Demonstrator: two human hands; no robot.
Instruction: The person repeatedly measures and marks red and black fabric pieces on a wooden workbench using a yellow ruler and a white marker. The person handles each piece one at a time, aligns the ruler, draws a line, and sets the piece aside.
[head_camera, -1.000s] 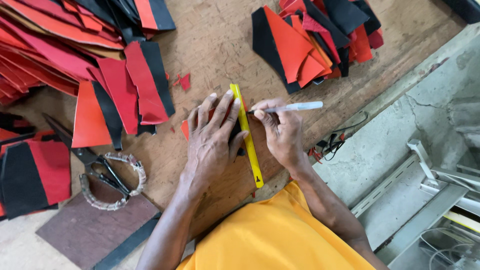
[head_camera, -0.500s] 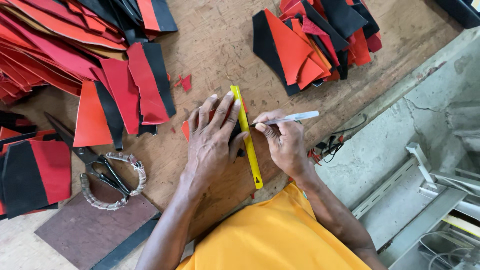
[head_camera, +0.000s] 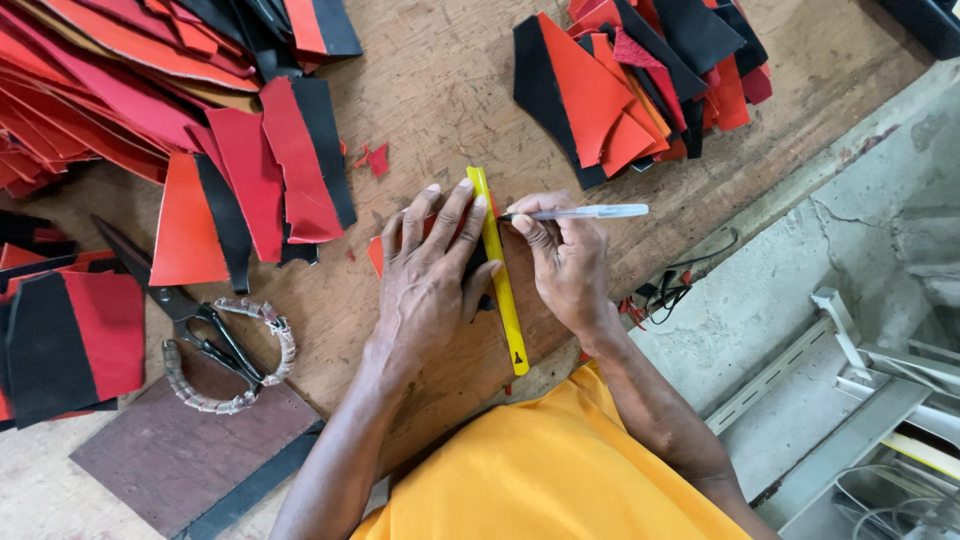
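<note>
The left hand (head_camera: 425, 285) lies flat and open, pressing a yellow ruler (head_camera: 499, 272) on the bench (head_camera: 440, 90). The right hand (head_camera: 568, 265) pinches a white pen (head_camera: 585, 212) beside it.

Yellow ruler (head_camera: 500, 280) flat; pen (head_camera: 585, 212) beside

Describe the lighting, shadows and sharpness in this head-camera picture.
Head view: soft, even daylight with no glare; the left hand casts only a faint shadow on the wooden table; the yellow ruler, pen and right hand are sharp; straight edges bow slightly at the frame's margins.
</note>
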